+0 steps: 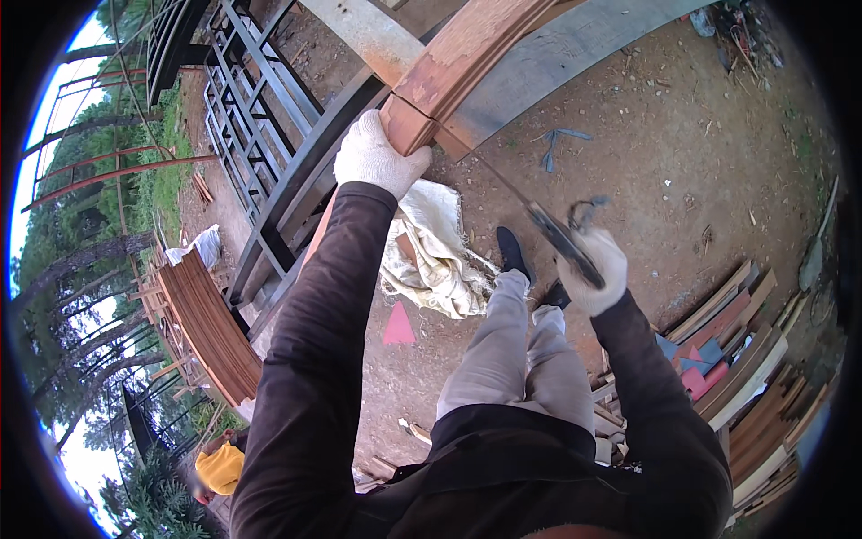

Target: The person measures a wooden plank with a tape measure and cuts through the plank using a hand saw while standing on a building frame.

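Observation:
My left hand (382,160), in a white knit glove, is closed over the end of a reddish-brown wooden beam (476,49), its fingers wrapped round the top and side. A thin dark cut line crosses the beam just past that hand. From there the narrow blade of a hand saw (505,180) slants down to the right, seen nearly edge-on. My right hand (597,269), also gloved in white, is shut round the saw's dark handle; a small dark loop sticks up beside it. Motion slightly blurs this hand.
A grey metal sheet (575,67) lies under the beam. Black steel frames (260,108) stand at left, near stacked brown boards (211,328). A cream sack (431,256) lies by my feet. Timber offcuts (754,359) are piled at right. Another person in yellow (220,467) is at lower left.

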Available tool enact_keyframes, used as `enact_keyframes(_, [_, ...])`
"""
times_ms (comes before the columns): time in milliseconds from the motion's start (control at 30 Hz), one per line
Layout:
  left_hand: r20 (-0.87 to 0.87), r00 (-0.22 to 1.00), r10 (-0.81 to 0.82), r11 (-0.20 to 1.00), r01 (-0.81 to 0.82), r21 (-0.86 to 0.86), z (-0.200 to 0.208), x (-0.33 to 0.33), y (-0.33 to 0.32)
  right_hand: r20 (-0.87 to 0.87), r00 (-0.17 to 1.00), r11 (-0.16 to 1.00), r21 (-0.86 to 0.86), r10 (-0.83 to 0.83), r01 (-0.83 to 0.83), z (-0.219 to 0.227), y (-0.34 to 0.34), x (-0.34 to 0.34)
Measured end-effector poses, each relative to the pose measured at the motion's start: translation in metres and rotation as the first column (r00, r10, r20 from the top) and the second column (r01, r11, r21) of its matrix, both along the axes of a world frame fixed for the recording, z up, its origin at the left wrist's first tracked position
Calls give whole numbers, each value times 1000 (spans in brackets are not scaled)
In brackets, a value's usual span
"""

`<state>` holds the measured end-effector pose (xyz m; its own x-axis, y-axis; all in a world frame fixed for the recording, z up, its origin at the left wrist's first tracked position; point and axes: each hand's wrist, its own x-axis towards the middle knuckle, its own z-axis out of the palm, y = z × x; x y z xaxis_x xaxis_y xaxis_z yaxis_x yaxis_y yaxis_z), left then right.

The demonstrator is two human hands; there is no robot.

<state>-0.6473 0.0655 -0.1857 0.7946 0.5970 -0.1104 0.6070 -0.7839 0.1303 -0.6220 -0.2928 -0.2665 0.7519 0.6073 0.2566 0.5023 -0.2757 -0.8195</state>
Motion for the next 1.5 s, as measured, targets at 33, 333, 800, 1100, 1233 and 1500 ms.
enact_keyframes(33, [-11, 1000, -3, 1000, 3, -1, 0, 5, 0, -37, 999, 996, 86, 3, 0, -3, 33, 14])
enact_keyframes(333, [33, 999, 28, 999, -29, 29, -2, -3, -2, 28, 998, 994, -103, 49, -46, 13, -17, -1])
enact_keyframes(800, [17, 1000, -10, 1000, 9, 10, -4, 14, -9, -54, 997, 983, 181, 55, -44, -9, 53, 35])
enact_keyframes(1100, [-26, 1000, 0, 1000, -1, -31, -2, 7, 2, -67, 998, 997, 71, 10, -6, -5, 7, 13])
enact_keyframes(1233, [-66, 998, 9, 995, -15, -97, -1, 9, 13, -7, 1000, 975, 222, 11, -9, 1, 40, 27])
enact_keyframes(1500, [-79, 997, 0, 997, -6, -74, 3, 10, 13, 8, 1000, 987, 161, 26, -27, 3, 30, 22])
